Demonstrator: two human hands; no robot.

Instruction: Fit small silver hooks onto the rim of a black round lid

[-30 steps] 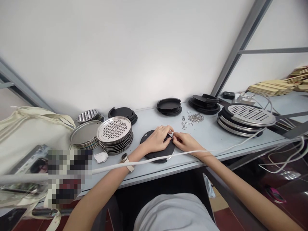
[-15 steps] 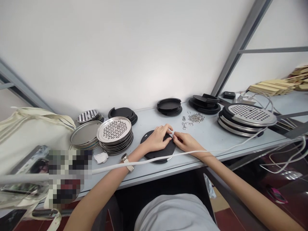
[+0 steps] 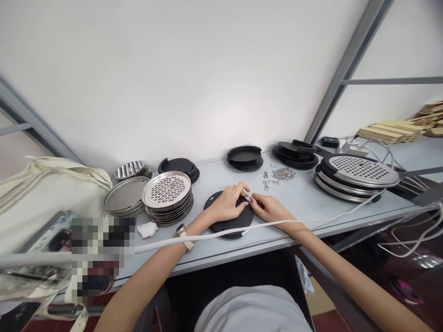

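Note:
A round black plate (image 3: 230, 227) lies flat near the table's front edge, with a small hole at its left and a thin metal rim showing at lower right. My left hand (image 3: 230, 203) lies across this plate, its thumb and fingers curved toward the right edge. At that same edge my right hand (image 3: 265, 205) pinches a small, thin metal piece (image 3: 248, 199); its exact kind is too small to make out. Just beyond the hands are loose wire clips (image 3: 266, 186) and a pile of them (image 3: 284, 174).
On the left stand stacked metal grater discs (image 3: 168, 190), plain metal discs (image 3: 126, 195) and a crumpled white wad (image 3: 147, 229). Black holders (image 3: 244, 157) are along the wall. Stacked perforated discs (image 3: 363, 168) sit at right. A white cable (image 3: 214, 234) crosses in front of my forearms.
The view has shifted slightly, so everything sits a little lower in the picture. Both hands keep nearly the same place at the plate's right edge.

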